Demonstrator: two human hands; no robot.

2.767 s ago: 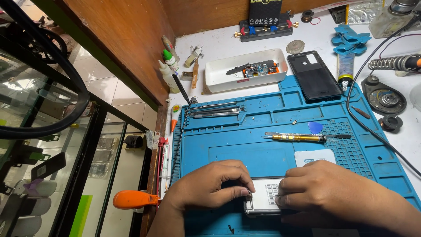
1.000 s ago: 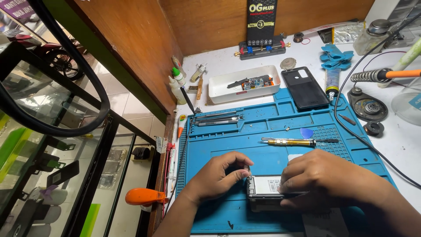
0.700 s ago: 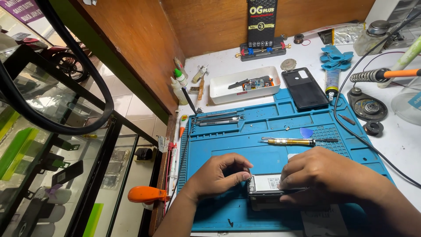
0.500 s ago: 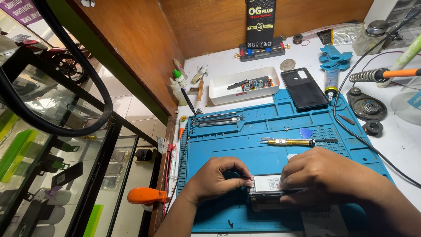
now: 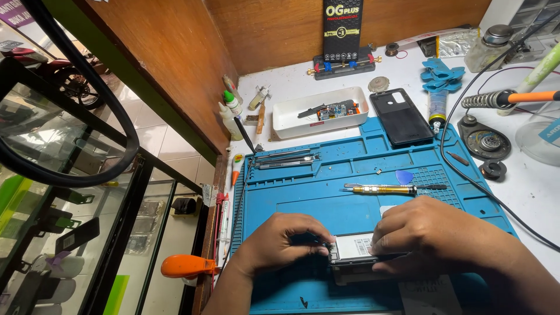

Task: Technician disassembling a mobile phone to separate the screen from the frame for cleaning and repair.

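While resting on the blue work mat (image 5: 326, 204), left hand (image 5: 280, 242) closed, fingertips pinched at the left edge of the opened phone (image 5: 356, 254); right hand (image 5: 431, 239) curled over the phone's right side, fingers clamping its edge. Phone flat on the mat's near portion, between both hands. Yellow-handled screwdriver (image 5: 385, 189) just beyond, apart. White parts tray (image 5: 321, 112) and black back cover (image 5: 402, 116) farther back on the tabletop (image 5: 525, 192).

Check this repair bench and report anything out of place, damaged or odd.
Nothing looks spilled or broken. The opened phone lies flat on the blue mat with the left hand and right hand on it. Its black back cover lies off the mat's far edge, and a screwdriver rests loose mid-mat.
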